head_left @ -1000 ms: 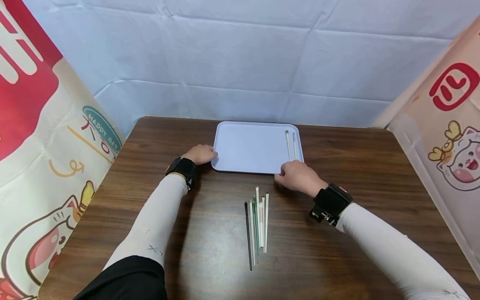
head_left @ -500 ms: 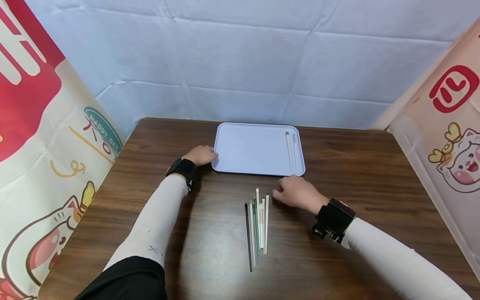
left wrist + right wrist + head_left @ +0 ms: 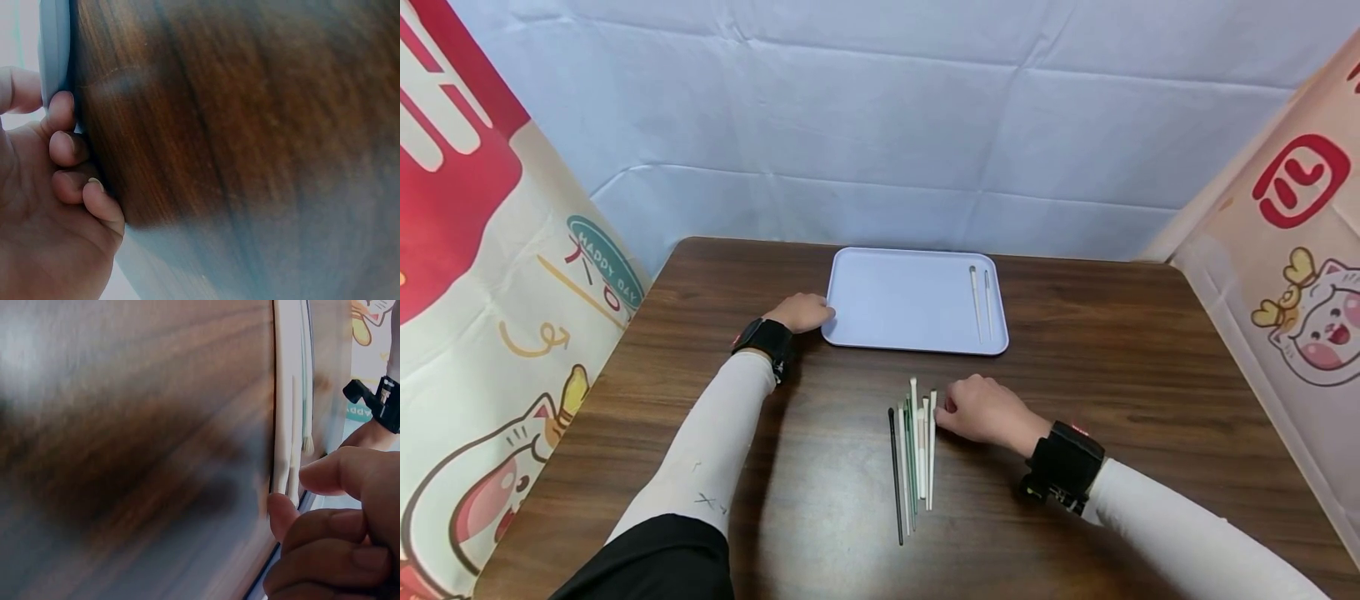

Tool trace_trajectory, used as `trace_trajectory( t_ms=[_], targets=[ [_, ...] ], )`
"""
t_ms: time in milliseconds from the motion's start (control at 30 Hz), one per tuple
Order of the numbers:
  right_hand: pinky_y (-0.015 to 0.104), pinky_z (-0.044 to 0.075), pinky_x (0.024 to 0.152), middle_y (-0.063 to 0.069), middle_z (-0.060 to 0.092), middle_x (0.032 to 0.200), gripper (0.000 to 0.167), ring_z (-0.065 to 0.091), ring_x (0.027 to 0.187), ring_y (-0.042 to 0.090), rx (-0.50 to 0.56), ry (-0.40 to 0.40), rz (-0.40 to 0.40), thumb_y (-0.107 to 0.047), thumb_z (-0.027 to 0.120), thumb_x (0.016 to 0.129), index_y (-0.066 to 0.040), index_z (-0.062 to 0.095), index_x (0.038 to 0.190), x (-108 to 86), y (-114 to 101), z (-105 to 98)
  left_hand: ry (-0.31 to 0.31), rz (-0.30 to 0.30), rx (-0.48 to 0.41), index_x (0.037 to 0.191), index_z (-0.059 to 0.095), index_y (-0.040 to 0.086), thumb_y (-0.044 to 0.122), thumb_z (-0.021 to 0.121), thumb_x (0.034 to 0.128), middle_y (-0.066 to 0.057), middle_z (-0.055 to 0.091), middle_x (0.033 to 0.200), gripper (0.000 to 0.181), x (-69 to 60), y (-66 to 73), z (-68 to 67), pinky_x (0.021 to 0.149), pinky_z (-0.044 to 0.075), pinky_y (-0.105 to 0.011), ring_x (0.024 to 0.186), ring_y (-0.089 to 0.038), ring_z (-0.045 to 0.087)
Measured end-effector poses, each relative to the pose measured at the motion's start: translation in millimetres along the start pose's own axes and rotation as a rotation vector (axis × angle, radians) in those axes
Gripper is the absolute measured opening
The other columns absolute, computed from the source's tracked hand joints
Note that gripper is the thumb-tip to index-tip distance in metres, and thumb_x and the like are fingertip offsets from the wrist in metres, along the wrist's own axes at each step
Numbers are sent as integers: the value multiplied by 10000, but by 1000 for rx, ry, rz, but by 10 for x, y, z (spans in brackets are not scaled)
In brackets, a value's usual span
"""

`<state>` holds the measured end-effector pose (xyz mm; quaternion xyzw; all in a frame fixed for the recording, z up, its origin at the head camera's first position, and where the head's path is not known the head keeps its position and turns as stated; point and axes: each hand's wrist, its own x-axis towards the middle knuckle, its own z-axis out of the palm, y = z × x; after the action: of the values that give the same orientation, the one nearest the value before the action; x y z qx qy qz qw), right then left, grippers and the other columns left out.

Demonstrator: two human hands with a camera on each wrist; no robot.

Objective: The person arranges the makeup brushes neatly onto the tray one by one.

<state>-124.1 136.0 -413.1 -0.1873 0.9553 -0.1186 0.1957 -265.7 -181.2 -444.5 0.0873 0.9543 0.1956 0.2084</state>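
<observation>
A pale lavender tray [image 3: 910, 304] lies at the back of the table. My left hand [image 3: 801, 312] holds its left rim, thumb on one side and curled fingers on the other, as the left wrist view shows of the hand [image 3: 53, 200]. Several slim brushes [image 3: 913, 458], white, green and black, lie in a bunch on the table. My right hand [image 3: 985, 412] is at the bunch's right side, by the upper end of a white brush [image 3: 932, 454]. In the right wrist view, thumb and forefinger stand apart about the ends of the white brushes [image 3: 284, 412]; the other fingers are curled.
Two thin brushes [image 3: 976, 304] lie side by side along the tray's right end. The wooden table [image 3: 1097, 333] meets a pale cloth backdrop [image 3: 880, 125] behind it. Printed cloths [image 3: 1300, 333] hang at both sides.
My right hand has drawn back from the tray's front right corner toward the brushes, uncovering the lower ends of the two brushes on the tray. The left hand has stayed on the rim.
</observation>
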Motion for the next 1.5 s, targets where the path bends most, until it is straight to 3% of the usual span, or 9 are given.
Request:
trace_trajectory(
  t_ms=[267, 800, 1133, 1500],
  targets=[
    [280, 311, 493, -46, 392, 560, 424, 423, 500, 135, 53, -42, -3, -324, 653, 965, -158, 520, 598, -48, -60, 63, 5, 3, 5, 1514, 440, 2, 312, 382, 1031, -186, 452, 1540, 577, 8, -3, -4, 1169, 321, -469, 1423, -326, 410],
    [280, 349, 493, -27, 488, 583, 406, 476, 519, 141, -3, -74, 12, -371, 674, 954, -154, 583, 624, -49, -120, 130, 7, 11, 9, 1511, 444, 0, 312, 384, 1027, -186, 462, 1532, 579, 20, -15, 5, 1160, 334, -457, 1407, -320, 430],
    [291, 348, 472, -33, 465, 570, 421, 450, 508, 138, -65, -49, 12, -329, 669, 921, -162, 531, 560, -63, -150, 148, -4, 17, 8, 1520, 434, 7, 318, 372, 1024, -180, 455, 1540, 588, 34, -29, 2, 1164, 330, -461, 1424, -331, 414],
    [300, 347, 472, -24, 427, 578, 424, 435, 511, 148, -58, -53, 51, -278, 645, 906, -164, 445, 550, -67, -158, 150, -6, 20, 3, 1519, 434, 6, 319, 374, 1024, -180, 457, 1539, 590, 36, -31, 2, 1164, 330, -467, 1430, -335, 407]
  ],
)
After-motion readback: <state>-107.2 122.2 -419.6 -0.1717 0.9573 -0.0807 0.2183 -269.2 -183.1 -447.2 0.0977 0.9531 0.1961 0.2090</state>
